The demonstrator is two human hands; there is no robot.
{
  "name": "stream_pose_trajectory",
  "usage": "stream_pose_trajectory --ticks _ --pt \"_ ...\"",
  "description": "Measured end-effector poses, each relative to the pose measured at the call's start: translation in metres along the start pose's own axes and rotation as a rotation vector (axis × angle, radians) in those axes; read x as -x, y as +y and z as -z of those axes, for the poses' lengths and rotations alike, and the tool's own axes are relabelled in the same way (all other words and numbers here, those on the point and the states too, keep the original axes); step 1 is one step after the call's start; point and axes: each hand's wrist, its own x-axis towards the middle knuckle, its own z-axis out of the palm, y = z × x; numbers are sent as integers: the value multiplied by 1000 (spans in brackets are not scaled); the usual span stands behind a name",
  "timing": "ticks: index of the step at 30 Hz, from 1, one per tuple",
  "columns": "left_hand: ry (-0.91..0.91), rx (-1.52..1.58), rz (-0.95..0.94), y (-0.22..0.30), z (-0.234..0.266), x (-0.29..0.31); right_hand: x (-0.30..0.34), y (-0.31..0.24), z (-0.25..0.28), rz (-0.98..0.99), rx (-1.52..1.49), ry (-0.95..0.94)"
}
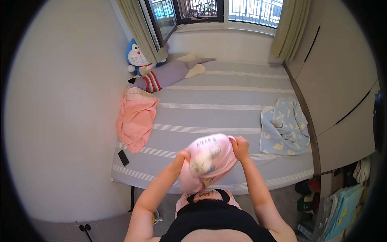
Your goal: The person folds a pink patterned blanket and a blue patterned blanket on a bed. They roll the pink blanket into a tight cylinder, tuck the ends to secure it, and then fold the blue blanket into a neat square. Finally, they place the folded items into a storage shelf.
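A pink cloth (209,155) with a pale printed picture hangs between my two hands, in front of my body and over the near edge of the bed. Its surface is partly smeared by motion, and I cannot tell whether it is a garment or a cover. My left hand (182,156) grips its left side, the fingers closed on the fabric. At its upper right corner my right hand (240,147) holds it in a closed grip. The lower part bunches and droops toward my lap.
A striped grey bed (209,109) spreads ahead. On it lie a salmon cloth (138,119), a black phone (123,158), a blue patterned cloth (285,127), a long grey plush toy (171,74) and a blue-white plush (136,58). Cabinets (338,80) line the right; a window (254,12) stands behind.
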Motion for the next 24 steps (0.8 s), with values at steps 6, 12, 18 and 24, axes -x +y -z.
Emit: stream_pose_trajectory --ticks 6,12,18,24 --pt "247 242 -84 -9 26 -24 21 -29 -19 -300 -235 -29" --pt "323 184 -178 -2 6 -43 70 -67 -61 -576 -1062 -562" --pt "239 230 -261 34 16 -42 61 -76 -45 -294 -774 -1017" --pt "642 -793 -657 2 43 -52 50 -67 -66 -486 -583 -399"
